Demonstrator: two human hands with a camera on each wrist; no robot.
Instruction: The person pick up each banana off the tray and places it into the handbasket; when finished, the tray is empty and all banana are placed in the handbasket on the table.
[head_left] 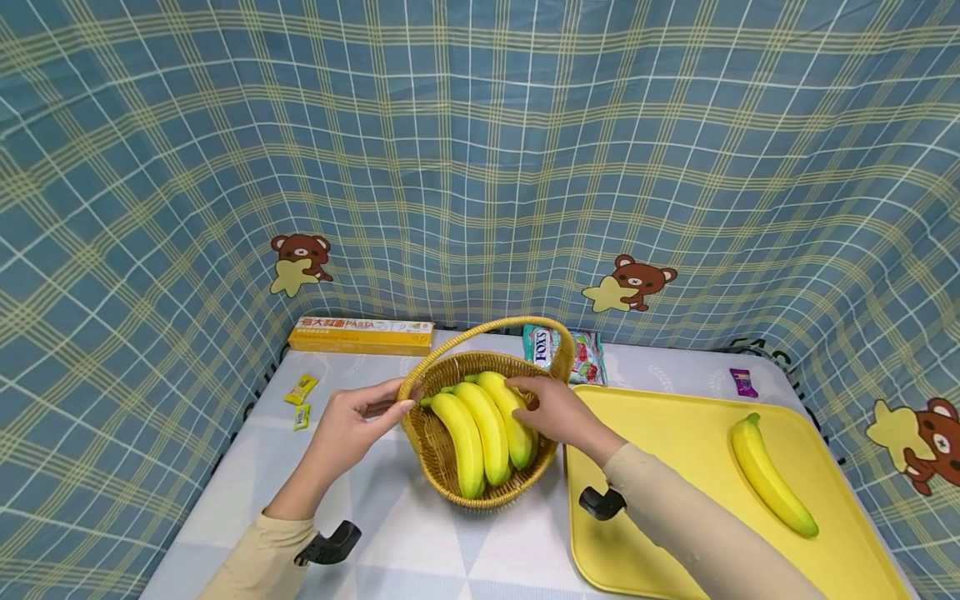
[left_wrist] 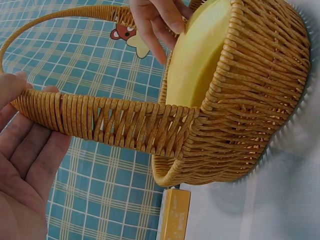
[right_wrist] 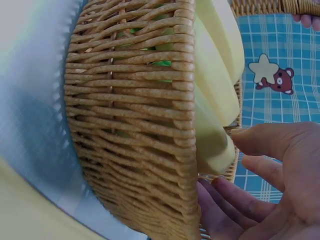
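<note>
A brown wicker basket (head_left: 487,502) with a tall arched handle (left_wrist: 105,117) stands in the middle of the table. Three yellow bananas lie side by side in it, stems toward the far left. My left hand (head_left: 352,429) holds the handle's left side between thumb and fingers. Over the basket's right rim reaches my right hand (head_left: 555,408), thumb and fingers around the rightmost banana (head_left: 510,421). In the right wrist view, the thumb lies against this banana (right_wrist: 212,142) while the other fingers dip between it and the wicker rim.
A yellow tray (head_left: 645,533) on the right bears another banana (head_left: 772,475). Behind the basket are a pasta box (head_left: 360,337) and a FOX'S candy bag (head_left: 588,358). Small yellow candies (head_left: 302,389) lie at left, a purple candy (head_left: 743,382) at far right. Plaid cloth surrounds the table.
</note>
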